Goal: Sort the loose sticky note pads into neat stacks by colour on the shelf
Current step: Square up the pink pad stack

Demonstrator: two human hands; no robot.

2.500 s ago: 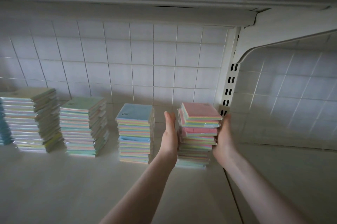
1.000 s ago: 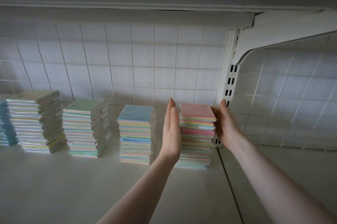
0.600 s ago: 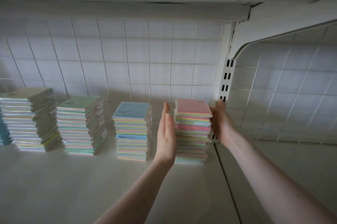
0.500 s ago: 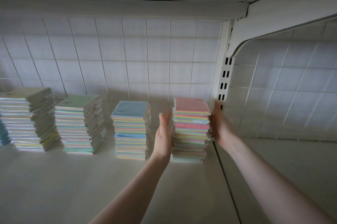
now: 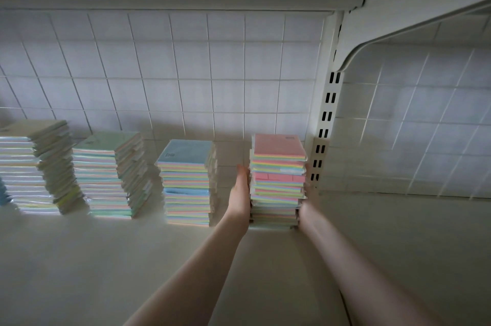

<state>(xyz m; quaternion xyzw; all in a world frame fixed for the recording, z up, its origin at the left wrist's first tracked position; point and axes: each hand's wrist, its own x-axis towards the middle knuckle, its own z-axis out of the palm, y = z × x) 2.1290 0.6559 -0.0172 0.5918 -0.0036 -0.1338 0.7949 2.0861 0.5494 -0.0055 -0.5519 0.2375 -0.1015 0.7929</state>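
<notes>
A pink-topped stack of sticky note pads [image 5: 277, 179] stands on the white shelf [image 5: 132, 259], close to the slotted upright. My left hand [image 5: 240, 191] lies flat against the stack's left side with straight fingers. My right hand [image 5: 305, 193] presses the right side; most of it is hidden behind the stack. To the left stand a blue-topped stack [image 5: 187, 182], a green-topped stack [image 5: 111, 174] and a pale yellow-topped stack [image 5: 34, 166].
A slotted white upright [image 5: 325, 129] and a shelf bracket [image 5: 385, 33] divide this bay from the one at right. A wire grid back panel [image 5: 186, 73] runs behind the stacks. Another shelf hangs overhead. A blue stack's edge [image 5: 3, 193] shows at far left.
Both hands have slid down the sides of the pink-topped stack, from near its top to its middle. The stack now looks straighter than 2.5 s ago.
</notes>
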